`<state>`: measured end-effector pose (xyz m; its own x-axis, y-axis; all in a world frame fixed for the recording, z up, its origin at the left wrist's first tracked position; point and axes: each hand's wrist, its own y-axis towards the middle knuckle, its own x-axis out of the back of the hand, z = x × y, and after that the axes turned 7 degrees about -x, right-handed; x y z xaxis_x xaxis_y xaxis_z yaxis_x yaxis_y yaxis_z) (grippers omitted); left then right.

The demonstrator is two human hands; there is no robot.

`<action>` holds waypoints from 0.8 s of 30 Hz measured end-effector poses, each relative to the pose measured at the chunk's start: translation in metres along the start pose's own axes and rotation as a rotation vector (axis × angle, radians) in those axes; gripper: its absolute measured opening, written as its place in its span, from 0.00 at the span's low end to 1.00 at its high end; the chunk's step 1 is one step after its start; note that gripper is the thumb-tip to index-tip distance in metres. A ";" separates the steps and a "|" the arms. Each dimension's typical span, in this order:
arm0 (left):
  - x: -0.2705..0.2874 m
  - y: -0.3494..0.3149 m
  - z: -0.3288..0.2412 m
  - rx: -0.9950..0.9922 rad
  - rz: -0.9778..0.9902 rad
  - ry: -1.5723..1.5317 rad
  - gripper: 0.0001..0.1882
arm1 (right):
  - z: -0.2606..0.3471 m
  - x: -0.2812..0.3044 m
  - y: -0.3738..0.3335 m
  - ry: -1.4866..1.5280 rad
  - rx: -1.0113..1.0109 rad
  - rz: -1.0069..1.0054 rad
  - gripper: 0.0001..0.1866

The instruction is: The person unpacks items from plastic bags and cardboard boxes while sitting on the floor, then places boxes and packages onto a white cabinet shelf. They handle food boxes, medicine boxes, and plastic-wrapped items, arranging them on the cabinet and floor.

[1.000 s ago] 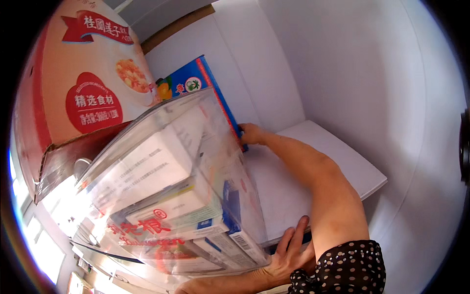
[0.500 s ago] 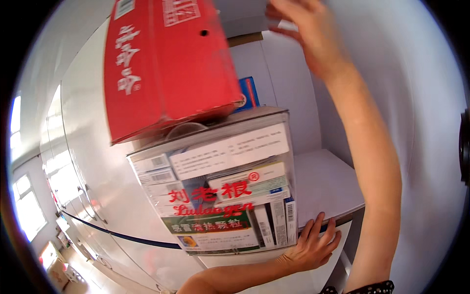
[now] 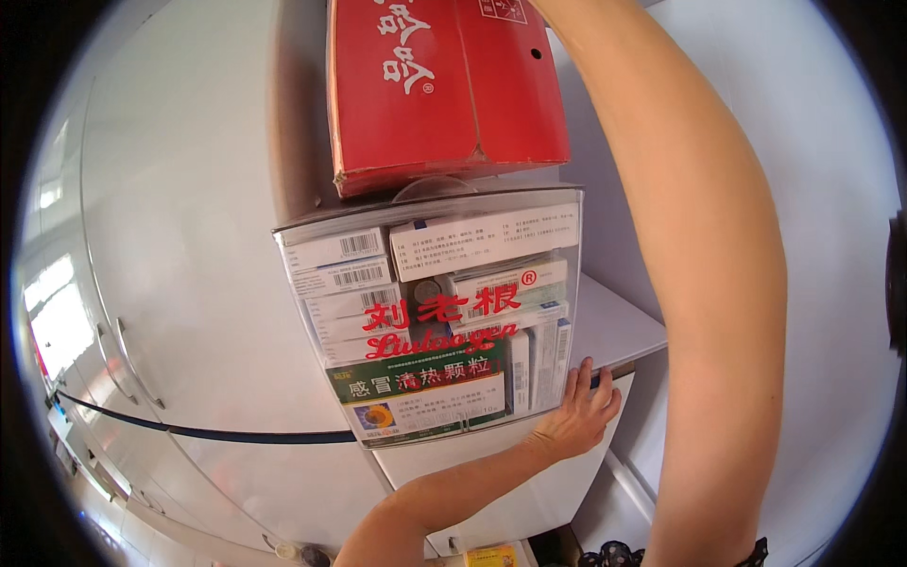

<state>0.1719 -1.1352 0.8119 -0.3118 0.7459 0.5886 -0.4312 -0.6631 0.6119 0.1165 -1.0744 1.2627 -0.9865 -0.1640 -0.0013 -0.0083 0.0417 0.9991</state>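
A clear plastic case (image 3: pixel 439 326) packed with medicine boxes stands at the front of a white cupboard shelf (image 3: pixel 619 326). Its rounded clear handle (image 3: pixel 435 186) sticks up on top. Just above the case is a red carton (image 3: pixel 449 94) with white lettering; whether it rests on the case cannot be told. My left forearm passes below the case, and my left hand (image 3: pixel 578 413) lies by its lower right corner, fingers apart and bent over the shelf's front edge. On the right my right forearm (image 3: pixel 704 246) reaches up beside the carton; the hand itself is beyond the upper edge.
White cupboard doors with slim handles (image 3: pixel 128 364) stretch along the left, crossed by a dark horizontal strip (image 3: pixel 255 436). A pale side wall (image 3: pixel 836 189) rises at the right. Below, a lower compartment holds a yellow box (image 3: pixel 491 556) and other items, partly cut off.
My right hand has gone up out of view. The view has shifted, and the red carton now sits higher and farther right in it. My left hand stays at the shelf edge.
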 end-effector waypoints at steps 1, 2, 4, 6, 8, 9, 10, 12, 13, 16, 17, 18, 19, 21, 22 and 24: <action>-0.002 0.000 0.000 -0.001 -0.005 0.006 0.28 | -0.005 -0.007 0.005 0.016 -0.008 -0.042 0.33; -0.005 0.000 0.000 0.001 -0.008 0.014 0.28 | -0.010 -0.012 0.007 0.035 -0.014 -0.084 0.34; -0.003 0.000 0.000 -0.005 0.005 -0.003 0.28 | -0.022 -0.013 0.010 0.021 -0.063 -0.159 0.35; 0.003 0.000 0.001 -0.018 0.013 0.009 0.27 | -0.040 -0.007 0.009 0.029 -0.115 -0.241 0.36; 0.002 0.000 -0.001 -0.021 -0.003 0.053 0.27 | -0.069 0.005 0.004 0.044 -0.164 -0.330 0.38; 0.000 0.000 -0.001 -0.020 -0.001 0.082 0.27 | -0.082 0.016 0.007 -0.004 -0.174 -0.425 0.39; -0.001 0.000 -0.002 -0.020 0.002 0.111 0.28 | -0.095 0.027 0.009 -0.052 -0.184 -0.520 0.40; 0.001 -0.001 -0.002 -0.013 0.004 0.106 0.28 | -0.101 0.061 0.007 -0.090 -0.227 -0.553 0.42; -0.001 0.000 0.000 -0.012 0.006 0.090 0.28 | -0.104 0.078 0.010 -0.118 -0.232 -0.591 0.42; 0.000 0.002 -0.002 -0.012 0.053 0.050 0.29 | -0.115 0.126 0.008 -0.213 -0.161 -0.639 0.40; 0.004 0.003 -0.001 -0.014 0.078 0.049 0.29 | -0.119 0.138 0.004 -0.235 -0.126 -0.647 0.39; 0.006 0.004 0.000 -0.015 0.103 0.049 0.29 | -0.125 0.146 -0.002 -0.234 -0.119 -0.624 0.38; 0.004 0.005 0.001 -0.020 0.087 0.059 0.30 | -0.130 0.152 -0.010 -0.232 -0.113 -0.601 0.37; 0.007 0.006 0.001 -0.022 0.093 0.059 0.29 | -0.143 0.157 -0.032 -0.220 -0.113 -0.568 0.33; 0.008 0.007 0.001 -0.021 0.097 0.062 0.29 | -0.154 0.157 -0.039 -0.289 -0.102 -0.548 0.32; 0.006 0.009 0.001 -0.036 0.112 0.088 0.30 | -0.173 0.148 -0.071 -0.348 -0.123 -0.488 0.31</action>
<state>0.1673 -1.1368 0.8210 -0.4321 0.6708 0.6027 -0.4193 -0.7412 0.5243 -0.0009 -1.2722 1.1991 -0.8692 0.1967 -0.4536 -0.4745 -0.0746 0.8771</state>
